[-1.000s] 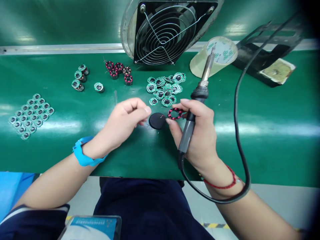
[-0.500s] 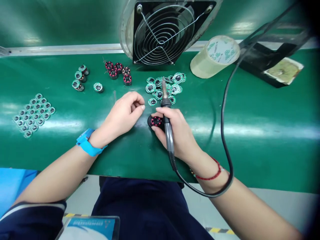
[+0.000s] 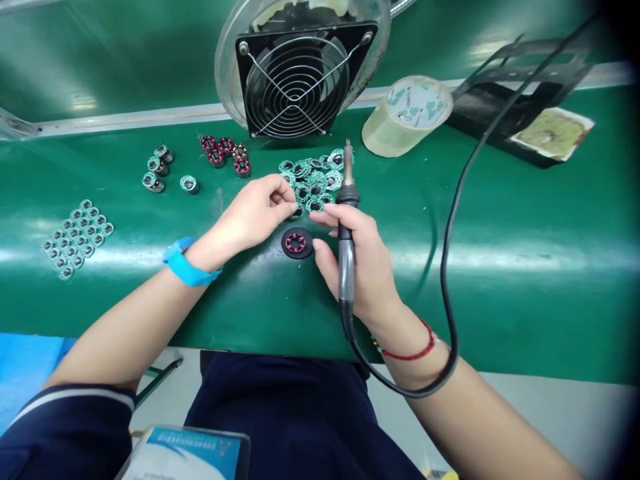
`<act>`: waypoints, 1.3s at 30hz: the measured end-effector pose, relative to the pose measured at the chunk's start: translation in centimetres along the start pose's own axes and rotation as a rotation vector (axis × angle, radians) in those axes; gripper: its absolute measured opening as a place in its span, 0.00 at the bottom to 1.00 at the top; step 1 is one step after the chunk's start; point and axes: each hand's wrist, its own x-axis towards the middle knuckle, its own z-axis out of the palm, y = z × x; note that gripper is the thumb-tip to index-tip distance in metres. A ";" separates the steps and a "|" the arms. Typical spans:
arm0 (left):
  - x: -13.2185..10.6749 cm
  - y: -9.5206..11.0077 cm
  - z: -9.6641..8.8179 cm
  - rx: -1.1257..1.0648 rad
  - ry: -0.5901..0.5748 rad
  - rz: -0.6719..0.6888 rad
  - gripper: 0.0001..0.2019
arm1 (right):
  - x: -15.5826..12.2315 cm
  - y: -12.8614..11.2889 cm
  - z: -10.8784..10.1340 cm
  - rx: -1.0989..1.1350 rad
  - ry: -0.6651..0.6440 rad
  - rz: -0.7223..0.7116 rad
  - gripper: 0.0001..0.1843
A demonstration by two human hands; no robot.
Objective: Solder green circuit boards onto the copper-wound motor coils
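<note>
My left hand (image 3: 257, 212) is closed, its thumb and fingertips on a small round circuit board (image 3: 299, 212) at the near edge of a pile of such green boards (image 3: 315, 175). The fingers partly cover that board. My right hand (image 3: 367, 260) holds a soldering iron (image 3: 346, 267) upright between the fingers, its metal tip pointing away from me. Between the hands, a motor stator (image 3: 295, 242) with pink-red windings sits in a round black holder (image 3: 306, 253) on the table. My right thumb is beside the holder's rim.
Several bare stators (image 3: 241, 167) stand at the back, and several board-topped stators (image 3: 189, 185) left of them. Boards lie in a grid (image 3: 77, 233) at far left. Behind are a fan (image 3: 295, 100), a tape roll (image 3: 400, 127) and an iron stand (image 3: 530, 143). The iron's cord (image 3: 445, 280) loops at right.
My right hand has let go of the black holder and drawn slightly back with the iron. My left fingers have reached the near edge of the board pile. The camera view has shifted.
</note>
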 end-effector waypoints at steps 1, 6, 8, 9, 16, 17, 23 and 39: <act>-0.3 0.4 -0.2 -0.124 -0.044 -0.027 0.03 | 0.1 -0.2 0.1 -0.029 0.010 -0.034 0.29; -2.5 2.4 -0.7 -0.398 -0.169 -0.102 0.06 | 0.4 -1.3 0.4 -0.088 0.053 -0.153 0.28; -3.1 2.2 -0.9 -0.324 -0.129 -0.033 0.08 | 0.4 -1.4 0.3 -0.046 0.064 -0.130 0.28; -3.3 2.0 -1.0 -0.229 -0.104 0.028 0.10 | 0.3 -1.2 0.2 -0.016 0.071 -0.109 0.29; -4.3 -0.8 -0.5 0.485 -0.245 0.356 0.11 | 0.0 0.5 -0.7 0.073 0.056 0.088 0.31; -4.4 -1.1 -0.1 0.491 -0.224 0.356 0.09 | 0.0 0.5 -0.7 0.084 0.040 0.090 0.31; -4.9 -1.9 1.5 0.417 -0.084 0.295 0.07 | -0.1 -0.1 0.0 0.164 -0.125 0.025 0.34; -4.6 -1.8 0.2 -0.053 -0.142 0.190 0.03 | -0.2 -1.1 -0.4 0.045 -0.114 -0.108 0.33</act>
